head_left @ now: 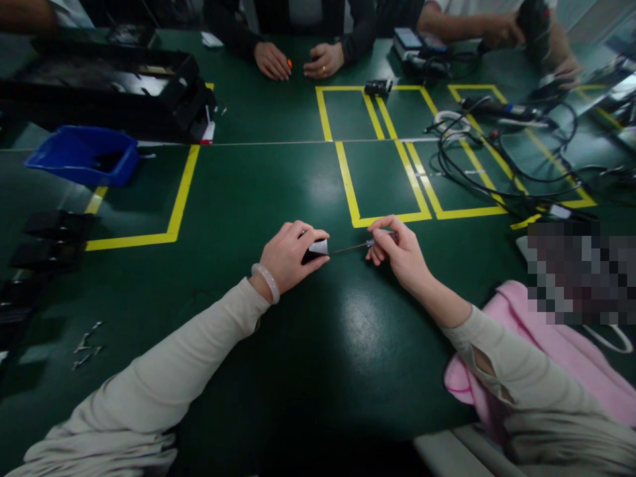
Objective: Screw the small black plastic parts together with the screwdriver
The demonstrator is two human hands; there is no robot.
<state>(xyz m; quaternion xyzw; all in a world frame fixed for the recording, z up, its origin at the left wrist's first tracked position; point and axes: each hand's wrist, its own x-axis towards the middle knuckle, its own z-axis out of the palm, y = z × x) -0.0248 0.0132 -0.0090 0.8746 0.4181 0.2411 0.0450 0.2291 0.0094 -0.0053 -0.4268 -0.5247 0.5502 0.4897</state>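
Observation:
My left hand (291,255) is closed round a small black part with a pale grey face (318,248), just above or on the green table. Most of that part is hidden by the fingers. My right hand (397,248) grips a screwdriver (354,248) by its dark handle. Its thin shaft points left, and the tip reaches the pale face of the part; whether it sits in a screw is too small to tell. Several loose screws (85,346) lie on the table to the left of my left forearm.
A blue bin (87,156) stands at the left, before a long black tray (179,79). Black parts (50,255) line the left edge. Cables (447,165) lie coiled at the right, above a pink cloth (521,311). A co-worker's hands (322,61) rest across the table.

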